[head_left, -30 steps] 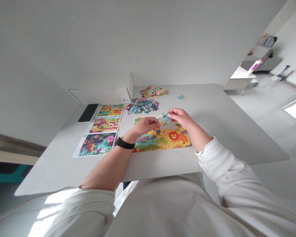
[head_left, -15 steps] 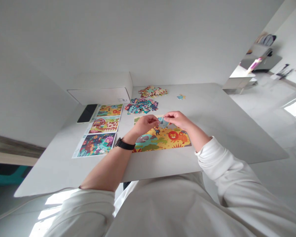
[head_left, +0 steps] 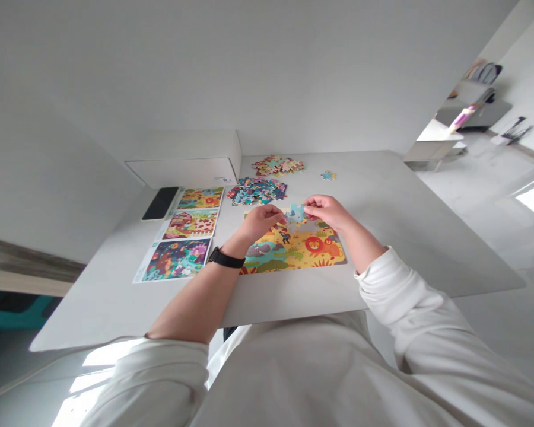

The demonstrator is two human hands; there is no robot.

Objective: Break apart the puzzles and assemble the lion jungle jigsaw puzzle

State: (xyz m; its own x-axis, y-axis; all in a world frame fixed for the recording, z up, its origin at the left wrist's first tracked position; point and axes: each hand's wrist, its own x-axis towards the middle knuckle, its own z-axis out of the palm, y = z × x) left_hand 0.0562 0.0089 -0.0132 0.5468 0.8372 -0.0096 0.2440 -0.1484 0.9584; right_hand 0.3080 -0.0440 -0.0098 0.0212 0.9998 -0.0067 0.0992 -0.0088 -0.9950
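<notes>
Above the lion jigsaw (head_left: 293, 252) on the counter (head_left: 382, 237), your right hand (head_left: 328, 212) and left hand (head_left: 260, 223) grip a blue piece (head_left: 295, 213) narrowly, now turned face-up from edge-on.

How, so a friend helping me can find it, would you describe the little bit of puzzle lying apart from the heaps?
On the white table, look past the lion puzzle to the heaps of loose pieces. Right of them lies a small blue-and-yellow puzzle bit, perhaps two pieces. Unlike its neighbours, it sits alone, touching no heap.
</notes>
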